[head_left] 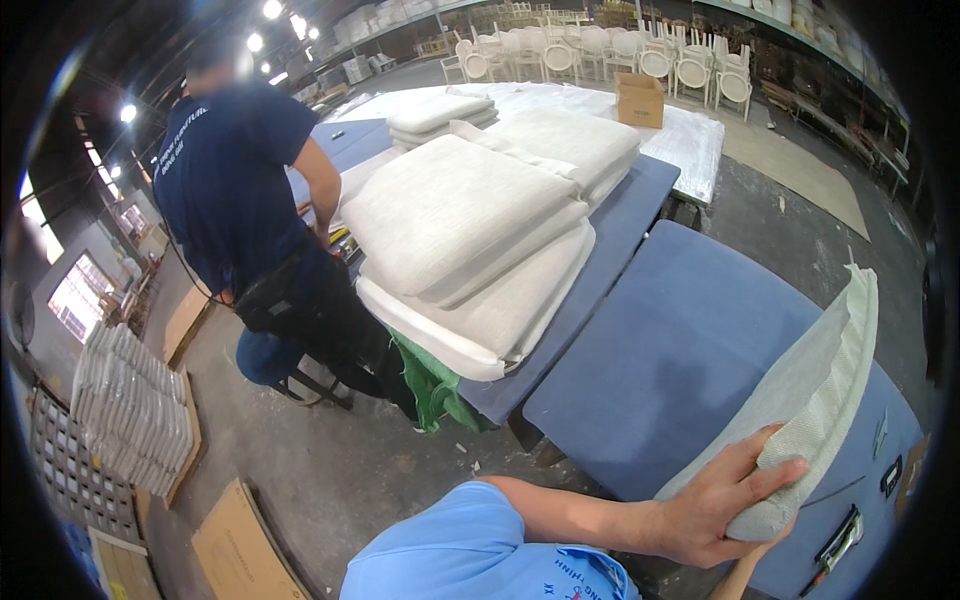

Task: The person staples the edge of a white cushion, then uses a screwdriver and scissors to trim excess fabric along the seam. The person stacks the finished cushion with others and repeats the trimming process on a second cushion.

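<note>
A pale fabric-covered seat cushion (775,405) stands tilted on edge over the blue table at the lower right. A loose fabric border runs along its raised side. My left hand (735,495) is closed round the near corner of the cushion, fingers bent over the edge. Only a bit of my right forearm shows below that corner; my right hand is hidden there, so its fingers cannot be made out. On the tabletop to the right of the cushion lies a hand tool with a silver and black body (838,545).
Stacked pale cushions (470,215) cover the adjoining blue table (640,205). A co-worker in dark clothes (240,190) stands at its left side. Beyond are a cardboard box (639,101) and white chairs (560,55). Wrapped stacks (130,410) stand on the left floor.
</note>
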Demonstrator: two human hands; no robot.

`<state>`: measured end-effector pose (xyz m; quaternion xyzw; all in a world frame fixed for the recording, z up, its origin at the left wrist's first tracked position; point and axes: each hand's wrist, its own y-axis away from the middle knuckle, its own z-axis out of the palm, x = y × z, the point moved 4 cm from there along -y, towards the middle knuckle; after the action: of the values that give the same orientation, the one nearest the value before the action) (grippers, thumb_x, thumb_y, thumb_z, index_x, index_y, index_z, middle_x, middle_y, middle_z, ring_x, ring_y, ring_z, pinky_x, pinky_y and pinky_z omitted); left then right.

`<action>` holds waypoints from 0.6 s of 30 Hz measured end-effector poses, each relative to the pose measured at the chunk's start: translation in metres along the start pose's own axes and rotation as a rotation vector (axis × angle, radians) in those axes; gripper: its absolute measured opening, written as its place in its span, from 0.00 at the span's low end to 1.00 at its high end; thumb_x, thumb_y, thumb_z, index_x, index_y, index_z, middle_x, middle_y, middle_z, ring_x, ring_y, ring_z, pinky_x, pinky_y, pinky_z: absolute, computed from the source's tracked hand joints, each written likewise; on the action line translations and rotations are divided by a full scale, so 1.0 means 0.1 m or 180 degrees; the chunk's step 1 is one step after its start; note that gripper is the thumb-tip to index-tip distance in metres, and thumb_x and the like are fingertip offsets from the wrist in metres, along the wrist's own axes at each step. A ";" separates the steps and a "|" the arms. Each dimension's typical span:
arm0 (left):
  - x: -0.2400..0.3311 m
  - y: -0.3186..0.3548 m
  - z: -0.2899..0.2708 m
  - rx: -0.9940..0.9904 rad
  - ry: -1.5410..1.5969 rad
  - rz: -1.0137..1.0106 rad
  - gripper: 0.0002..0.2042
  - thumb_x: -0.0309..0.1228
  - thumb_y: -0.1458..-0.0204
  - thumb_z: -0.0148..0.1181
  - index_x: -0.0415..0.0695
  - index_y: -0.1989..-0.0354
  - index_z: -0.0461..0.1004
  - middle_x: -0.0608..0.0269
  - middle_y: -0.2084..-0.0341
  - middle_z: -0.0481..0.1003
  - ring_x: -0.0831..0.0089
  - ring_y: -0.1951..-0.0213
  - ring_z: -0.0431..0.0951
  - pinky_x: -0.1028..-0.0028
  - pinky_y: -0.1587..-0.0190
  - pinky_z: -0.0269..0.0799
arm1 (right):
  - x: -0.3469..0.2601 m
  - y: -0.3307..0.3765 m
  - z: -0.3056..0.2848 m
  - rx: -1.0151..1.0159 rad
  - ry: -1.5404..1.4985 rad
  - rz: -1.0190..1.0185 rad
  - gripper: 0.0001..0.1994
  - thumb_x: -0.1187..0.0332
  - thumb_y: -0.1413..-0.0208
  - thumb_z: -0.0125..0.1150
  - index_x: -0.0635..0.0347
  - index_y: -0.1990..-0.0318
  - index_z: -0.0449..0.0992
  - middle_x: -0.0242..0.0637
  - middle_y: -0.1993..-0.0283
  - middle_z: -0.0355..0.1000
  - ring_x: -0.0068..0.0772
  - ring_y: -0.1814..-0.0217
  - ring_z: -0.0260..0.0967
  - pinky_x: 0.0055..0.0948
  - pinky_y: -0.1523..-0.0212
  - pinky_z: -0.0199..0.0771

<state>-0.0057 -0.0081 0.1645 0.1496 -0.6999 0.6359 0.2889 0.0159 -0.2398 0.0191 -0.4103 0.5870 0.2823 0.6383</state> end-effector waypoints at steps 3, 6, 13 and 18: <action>0.01 -0.03 -0.05 0.0111 0.0021 0.0003 0.36 0.32 0.43 0.69 0.41 0.26 0.62 0.21 0.31 0.56 0.31 0.32 0.63 0.49 0.32 0.59 | 0.22 -0.01 -0.17 0.0023 -0.0253 0.0141 0.16 0.58 0.29 0.58 0.64 0.49 0.77 0.42 0.55 0.78 0.34 0.58 0.79 0.28 0.54 0.81; 0.02 -0.01 -0.07 0.0155 -0.0050 0.0036 0.36 0.31 0.44 0.70 0.40 0.26 0.63 0.22 0.32 0.57 0.31 0.32 0.63 0.49 0.32 0.59 | 0.46 -0.03 -0.31 0.0104 -0.0521 0.0280 0.16 0.57 0.28 0.57 0.63 0.51 0.78 0.41 0.57 0.79 0.33 0.60 0.79 0.28 0.56 0.80; -0.05 -0.02 -0.04 -0.0127 -0.0343 -0.0068 0.42 0.29 0.54 0.76 0.35 0.28 0.63 0.30 0.35 0.64 0.35 0.35 0.69 0.52 0.33 0.66 | 0.86 -0.12 -0.88 0.1076 0.0201 0.0111 0.16 0.56 0.25 0.54 0.58 0.62 0.75 0.32 0.69 0.73 0.24 0.69 0.71 0.28 0.68 0.72; 0.02 -0.03 0.05 -0.0234 -0.0357 -0.0169 0.41 0.27 0.51 0.75 0.30 0.29 0.59 0.36 0.38 0.67 0.45 0.41 0.74 0.58 0.39 0.71 | 0.12 -0.13 -0.65 0.0670 -0.1297 0.0620 0.23 0.50 0.25 0.52 0.50 0.73 0.61 0.28 0.81 0.59 0.26 0.81 0.58 0.31 0.75 0.65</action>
<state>-0.0067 -0.0132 0.1678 0.1928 -0.7336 0.5925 0.2713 -0.0052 -0.3035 0.0115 -0.2176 0.5091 0.3567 0.7525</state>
